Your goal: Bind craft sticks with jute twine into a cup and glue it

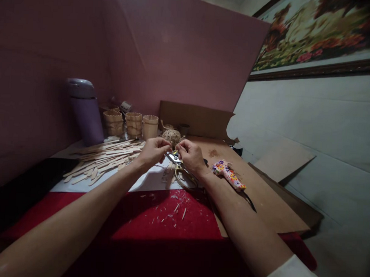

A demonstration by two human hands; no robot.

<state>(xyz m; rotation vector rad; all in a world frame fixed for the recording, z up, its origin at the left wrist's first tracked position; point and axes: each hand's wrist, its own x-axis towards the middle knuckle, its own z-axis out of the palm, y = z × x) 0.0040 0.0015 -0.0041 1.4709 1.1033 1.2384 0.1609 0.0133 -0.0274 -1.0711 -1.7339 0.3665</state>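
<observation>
The scissors (174, 158) had smooth, shiny metal blades. The sticks (106, 158) looked like bare, matt wood; the ball of twine (171, 136) was rough and fibrous. The cardboard (263, 205) looked matt, the red cloth (120, 219) dull, the white paper (140, 185) smooth, the flask lid (81, 88) glossy.

What, if anything, the bare left hand (154, 150) and the bare right hand (193, 156) hold is too small to tell. The right hand partly covers gold-handled metal scissors (174, 158); a brown-framed, colourful painting (318, 36) runs off the top and right edges.
</observation>
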